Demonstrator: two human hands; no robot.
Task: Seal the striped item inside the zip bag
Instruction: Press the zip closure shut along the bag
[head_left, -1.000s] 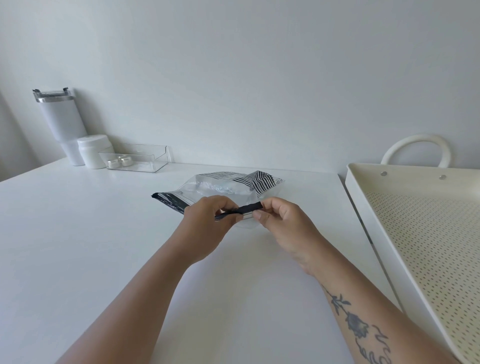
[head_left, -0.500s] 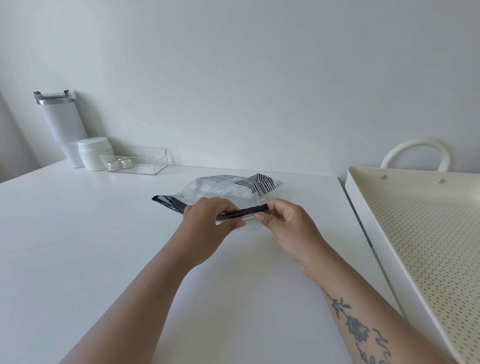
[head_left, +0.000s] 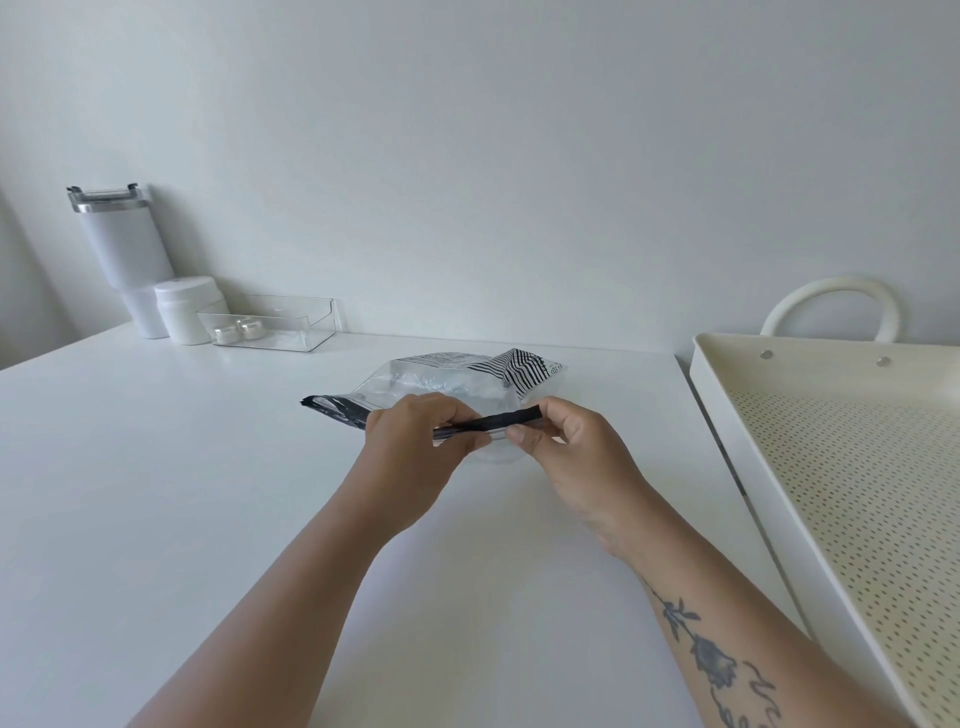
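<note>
A white table (head_left: 156, 493) meets a plain white wall (head_left: 519, 156), with a tall lidded cup (head_left: 124, 249), a small white jar (head_left: 189, 306) and a clear box (head_left: 280, 327) at the back left, and a cream tray (head_left: 805, 374) with little holes on the right. The clear zip bag (head_left: 431, 382) sits in the middle of the table. Its black zip strip (head_left: 488, 422) runs left to right on the side near the person, with the right end a bit higher, and the striped item (head_left: 519, 366) is inside at the far right. The left hand (head_left: 410, 441) and the right hand (head_left: 566, 447) each pinch the strip between thumb and fingers, close together.
</note>
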